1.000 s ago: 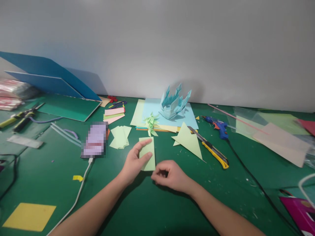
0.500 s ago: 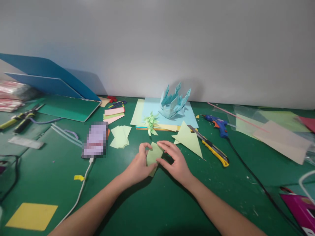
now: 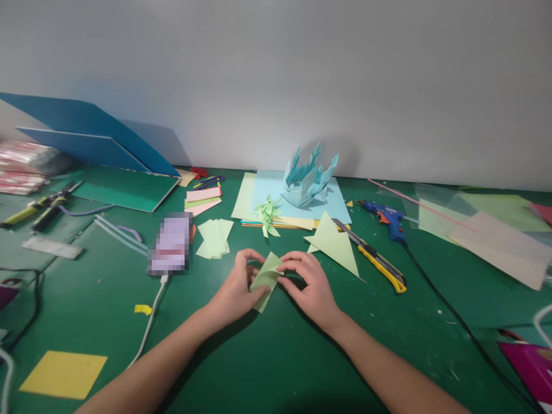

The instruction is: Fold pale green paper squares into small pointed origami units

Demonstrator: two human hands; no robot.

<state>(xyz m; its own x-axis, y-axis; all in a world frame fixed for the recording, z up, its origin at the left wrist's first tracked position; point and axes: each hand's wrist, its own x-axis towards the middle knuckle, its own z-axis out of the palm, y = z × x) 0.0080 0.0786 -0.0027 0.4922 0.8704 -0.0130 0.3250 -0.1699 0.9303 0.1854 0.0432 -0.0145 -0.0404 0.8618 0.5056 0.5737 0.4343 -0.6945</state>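
A small light green sheet of paper is held between both hands just above the green table, with one edge lifting into a fold. My left hand grips its lower left part, thumb on top and fingers behind. At the right edge, my right hand pinches the paper between thumb and fingertips. Beyond the hands lies a green folded-paper piece with pointed leaves. To the right are green paper triangles, and to the left a stack of green paper pieces.
A blue folded-paper crown shape stands on paper sheets at the back. Right of the hands lie a yellow box cutter and a corded blue glue gun. A phone on a white cable, pliers and yellow paper are left.
The paper has tilted in my hands, and its right edge now bends up under my right fingertips. The whole view has shifted slightly, moving the table items a little rightward.
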